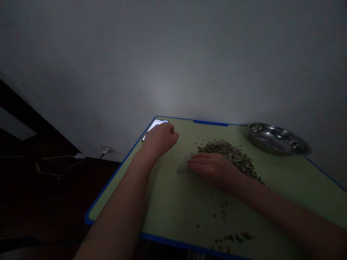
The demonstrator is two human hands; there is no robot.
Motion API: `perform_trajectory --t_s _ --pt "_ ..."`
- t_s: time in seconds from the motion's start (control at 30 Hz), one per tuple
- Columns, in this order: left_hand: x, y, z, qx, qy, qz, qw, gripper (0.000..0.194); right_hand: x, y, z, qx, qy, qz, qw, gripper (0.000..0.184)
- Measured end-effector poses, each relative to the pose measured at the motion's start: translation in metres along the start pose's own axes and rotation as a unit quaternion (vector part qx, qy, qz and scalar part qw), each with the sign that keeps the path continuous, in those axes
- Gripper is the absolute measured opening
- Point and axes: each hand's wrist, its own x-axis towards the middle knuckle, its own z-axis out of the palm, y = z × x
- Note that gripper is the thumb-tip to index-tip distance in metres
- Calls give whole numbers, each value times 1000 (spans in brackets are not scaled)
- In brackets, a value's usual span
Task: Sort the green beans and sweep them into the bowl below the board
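Observation:
My left hand [162,138] is curled into a loose fist at the far left of the table, partly in front of a lit phone [153,130]. Whether anything sits inside its fingers is hidden. Lower and to the right, my right hand [213,167] has its fingers closed together on a small clear plastic bag [184,164], which pokes out to the left of the fingertips. Just behind that hand spreads a pile of small dark seeds or grains [230,153], too small to name surely. The right forearm crosses in front of part of the pile.
A shallow steel basin [279,139] stands at the back right corner. Some loose grains [235,237] lie near the front edge of the green, blue-rimmed table [168,213]. A wall [173,65] rises behind; a plug and cables [105,151] are at the left.

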Motion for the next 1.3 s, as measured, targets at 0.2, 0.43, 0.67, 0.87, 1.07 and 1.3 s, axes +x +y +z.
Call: perform_trajectory --t_s 0.2,0.43,0.67,0.87,1.07,1.3 --pt "2 -6 -4 -8 29 -29 999 19 12 11 -17 0 8 16 1000 23" --pt "2 -10 -13 -26 66 -79 994 19 49 12 -16 -4 -39 14 999 16" --pt "4 -13 -7 -34 58 -73 995 20 46 15 1 -4 -103 -48 993 14" --pt "3 -10 -7 -30 50 -73 996 19 38 33 -2 -9 -116 -19 993 19" --pt "4 -10 -6 -38 46 -60 996 18 31 37 -3 -17 -111 11 994 20" --pt "3 -12 -7 -29 31 -60 997 18 34 38 -14 -26 -73 80 994 21"
